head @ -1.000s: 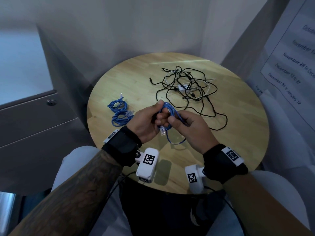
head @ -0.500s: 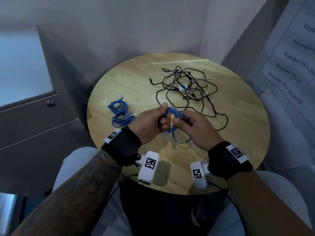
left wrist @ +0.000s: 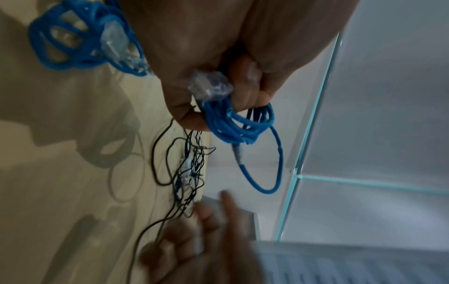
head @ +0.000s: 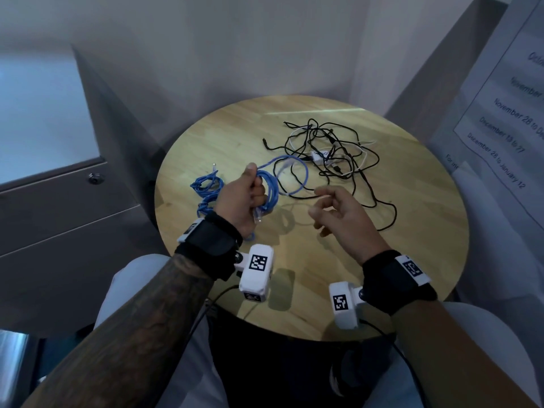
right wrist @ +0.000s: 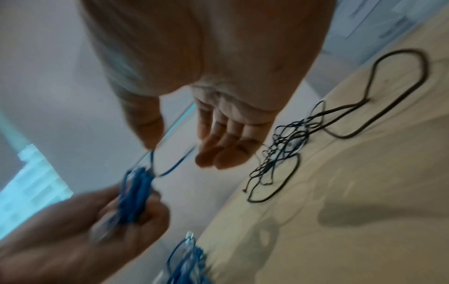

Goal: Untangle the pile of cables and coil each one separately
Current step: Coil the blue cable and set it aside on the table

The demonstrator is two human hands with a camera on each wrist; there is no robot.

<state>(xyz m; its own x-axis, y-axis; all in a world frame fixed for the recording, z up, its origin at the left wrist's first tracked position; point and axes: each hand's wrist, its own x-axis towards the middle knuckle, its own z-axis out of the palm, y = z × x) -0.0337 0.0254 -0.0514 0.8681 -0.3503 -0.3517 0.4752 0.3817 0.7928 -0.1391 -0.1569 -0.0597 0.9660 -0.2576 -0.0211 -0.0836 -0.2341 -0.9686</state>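
My left hand [head: 254, 189] grips a small coil of blue cable [head: 270, 190] above the round wooden table [head: 412, 237]; a loose loop of it hangs out toward the black tangle. A clear plug [left wrist: 209, 86] sticks out below my curled fingers [left wrist: 245, 76]. My right hand [head: 322, 207] hovers to the right of the coil, fingers loosely spread and holding nothing. A tangle of black and white cables [head: 329, 151] lies at the far middle of the table. In the right wrist view the blue coil [right wrist: 134, 194] is blurred.
Two coiled blue cables [head: 206, 189] lie on the table's left side, just beyond my left wrist. A grey cabinet [head: 59, 219] stands to the left and a wall with a printed notice [head: 506, 113] to the right. My knees are under the table's near edge.
My right hand has let go of the blue cable and drawn off to the right. My left hand has carried the coil up and left, and a loose loop now hangs free.
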